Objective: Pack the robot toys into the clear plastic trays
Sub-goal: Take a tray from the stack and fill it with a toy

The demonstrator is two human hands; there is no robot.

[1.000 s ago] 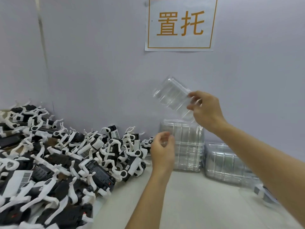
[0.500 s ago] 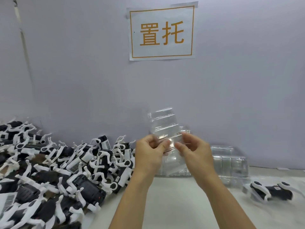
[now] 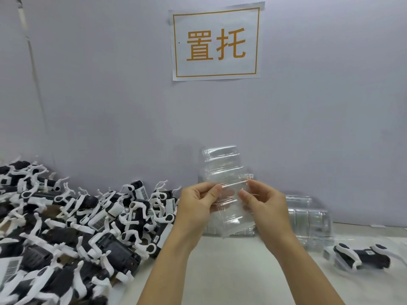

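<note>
1. Clear plastic first, head view: one empty-looking tray (image 3: 224,172) held upright above the table (image 3: 220,271), in front of the wall (image 3: 110,106), well below the paper sign (image 3: 215,44).
2. Gripped low down from both sides. Left hand (image 3: 196,208) pinching the left edge, thumb in front, fingers curled behind. Right hand (image 3: 264,208) pinching the right edge the same way, thumb and forefinger closed on the rim. Cannot tell whether one tray or two nested ones between the fingers.
3. Off to the left, heaped loose on the table: black-and-white robot toys (image 3: 77,227), none in a tray. Behind the hands and to the right, against the wall: stacks of spare trays (image 3: 308,216).
4. Far right, apart from the heap: a single toy (image 3: 361,256) lying in what looks like clear plastic, edges too faint to be sure.
5. Progress, as a judgement: barely begun. At most one toy packed; the whole heap left to do; the tray in hand not yet set down or filled. Probably at the step of readying a fresh tray before reaching for a toy.
6. Against a second ago: then held high and tilted over the stack by the right hand alone, left hand free below; now lowered, upright, shared by both hands.
7. Against half a second ago: same two-handed pinch, hardly any change in the tray's place.
</note>
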